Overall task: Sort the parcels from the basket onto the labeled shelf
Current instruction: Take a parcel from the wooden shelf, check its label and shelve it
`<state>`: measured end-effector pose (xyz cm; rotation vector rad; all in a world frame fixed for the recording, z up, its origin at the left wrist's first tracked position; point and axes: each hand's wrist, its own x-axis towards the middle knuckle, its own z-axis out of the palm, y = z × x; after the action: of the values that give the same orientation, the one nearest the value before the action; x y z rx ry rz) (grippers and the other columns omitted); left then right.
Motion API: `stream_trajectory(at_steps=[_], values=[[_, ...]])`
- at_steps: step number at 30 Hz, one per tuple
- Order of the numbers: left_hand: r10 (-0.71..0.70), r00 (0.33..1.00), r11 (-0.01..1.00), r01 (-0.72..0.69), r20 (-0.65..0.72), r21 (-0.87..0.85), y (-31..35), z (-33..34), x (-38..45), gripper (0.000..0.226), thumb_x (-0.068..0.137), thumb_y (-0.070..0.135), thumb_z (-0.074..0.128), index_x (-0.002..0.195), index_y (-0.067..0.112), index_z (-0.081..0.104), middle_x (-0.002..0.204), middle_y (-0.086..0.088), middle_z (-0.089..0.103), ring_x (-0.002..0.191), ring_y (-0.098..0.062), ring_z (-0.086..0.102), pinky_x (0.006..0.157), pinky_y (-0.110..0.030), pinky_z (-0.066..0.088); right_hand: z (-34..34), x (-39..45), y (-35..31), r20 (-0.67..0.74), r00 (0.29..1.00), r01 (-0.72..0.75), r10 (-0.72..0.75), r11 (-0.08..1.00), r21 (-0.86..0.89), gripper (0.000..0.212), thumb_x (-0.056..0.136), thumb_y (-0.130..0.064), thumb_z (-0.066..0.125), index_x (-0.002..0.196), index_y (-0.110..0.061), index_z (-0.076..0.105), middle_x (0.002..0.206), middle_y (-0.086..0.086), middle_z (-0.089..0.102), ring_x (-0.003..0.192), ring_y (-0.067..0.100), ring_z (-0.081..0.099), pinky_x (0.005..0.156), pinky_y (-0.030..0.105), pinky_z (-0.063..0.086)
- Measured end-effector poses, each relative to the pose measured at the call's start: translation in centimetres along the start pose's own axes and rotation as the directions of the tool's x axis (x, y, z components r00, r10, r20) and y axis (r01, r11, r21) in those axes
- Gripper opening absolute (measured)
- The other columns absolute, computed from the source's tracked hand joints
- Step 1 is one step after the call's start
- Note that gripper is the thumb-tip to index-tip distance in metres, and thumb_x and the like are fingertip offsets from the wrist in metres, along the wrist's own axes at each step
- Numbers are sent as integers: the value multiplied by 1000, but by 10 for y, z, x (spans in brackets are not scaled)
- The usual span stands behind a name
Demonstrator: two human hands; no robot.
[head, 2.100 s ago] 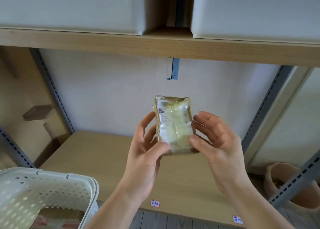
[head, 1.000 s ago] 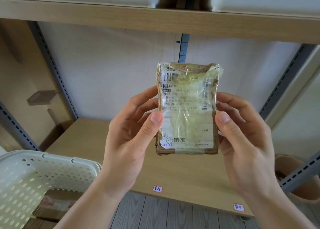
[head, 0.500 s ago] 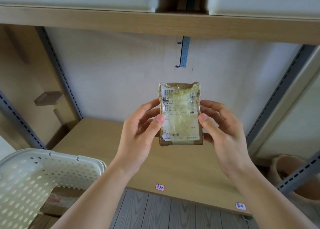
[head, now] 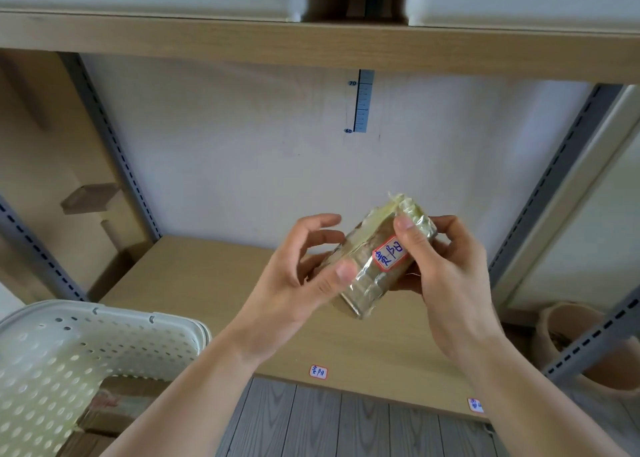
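Hard to read: blue handwriting on the red-edged sticker (head: 389, 253). Cut off at the lower left: white basket (head: 69, 345). Blurred: the right one of 2 labels (head: 318, 372) on the shelf (head: 207, 283) edge. Parcel (head: 367, 283) tilted in mid-air above that shelf. Left hand (head: 294, 283) pinching its lower end, forefinger lifted clear. Right hand (head: 446, 269) gripping its upper end, thumb beside the sticker, fingers hidden behind.

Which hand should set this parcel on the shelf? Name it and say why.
Right. The right hand wraps the parcel with a full grip; the left hand has its upper fingers lifted off, thumb only pressing.
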<state>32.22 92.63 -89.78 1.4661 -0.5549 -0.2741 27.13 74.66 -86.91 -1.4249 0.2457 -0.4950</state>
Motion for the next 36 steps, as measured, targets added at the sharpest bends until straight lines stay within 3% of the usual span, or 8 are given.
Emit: stream_trajectory(at_steps=[4, 8, 10, 13, 19, 25, 28, 36], values=[[19, 999, 998, -21, 43, 58, -1, 7, 0, 62, 71, 36, 86, 126, 26, 59, 106, -14, 79, 89, -23, 74, 73, -34, 57, -1, 4, 1, -53, 997, 51, -53, 998, -40, 29, 93, -30, 73, 81, -8, 58, 67, 21, 69, 52, 29, 64, 47, 32, 51], [108, 979, 993, -116, -173, -38, 1, 2, 1, 67, 58, 52, 94, 113, 28, 65, 117, -9, 75, 108, -21, 73, 81, -39, 63, -12, 13, -2, 15, 998, 63, -62, 994, -84, 36, 74, -44, 79, 65, -21, 53, 73, 11, 56, 67, 20, 54, 62, 33, 45], [107, 944, 981, -151, -312, -119, 0, -1, 5, 69, 52, 54, 96, 108, 26, 67, 128, -12, 68, 122, -24, 68, 88, -46, 61, -18, 16, -1, 163, 986, -28, 35, 999, -46, 34, 64, -48, 75, 69, -22, 54, 83, 8, 62, 80, 22, 62, 75, 37, 50], [40, 897, 965, -148, -441, -214, -2, -4, 11, 63, 54, 45, 95, 103, 20, 64, 108, -8, 65, 101, -23, 64, 87, -44, 50, -20, 19, 6, 296, 950, -84, 99, 994, -64, 40, 62, -47, 76, 80, -17, 56, 90, 10, 60, 84, 22, 60, 69, 34, 50], [-135, 866, 991, 120, -482, -61, -1, 0, 11, 56, 67, 67, 74, 94, 18, 70, 79, 6, 67, 77, -8, 66, 69, -34, 59, -19, 22, 14, 217, 973, -64, 78, 995, -70, 56, 58, -47, 82, 95, -17, 52, 91, -1, 61, 74, 13, 59, 69, 31, 45], [31, 900, 990, 31, -434, 136, 10, -2, 2, 28, 79, 44, 74, 94, 22, 80, 91, 1, 80, 79, -3, 69, 82, -48, 64, -22, 20, 11, 131, 991, 29, -5, 983, -180, 37, 86, -35, 80, 102, -8, 61, 100, -3, 70, 71, -4, 66, 62, 14, 51], [96, 883, 978, 3, -458, 210, 10, -2, -1, 11, 85, 39, 74, 83, 31, 80, 79, 2, 78, 73, -6, 64, 82, -52, 60, -19, 18, 9, 116, 992, 62, -38, 975, -214, 57, 73, -47, 75, 107, -3, 64, 102, -2, 72, 70, -5, 68, 65, 19, 57], [181, 886, 938, -25, -427, 346, -8, -13, 8, 6, 90, 23, 78, 89, 29, 78, 70, 25, 74, 65, 10, 64, 67, -4, 44, -22, 23, 22, 99, 993, 92, -67, 955, -281, 32, 75, -40, 82, 98, -20, 71, 92, -12, 76, 83, 2, 75, 77, 23, 59]])
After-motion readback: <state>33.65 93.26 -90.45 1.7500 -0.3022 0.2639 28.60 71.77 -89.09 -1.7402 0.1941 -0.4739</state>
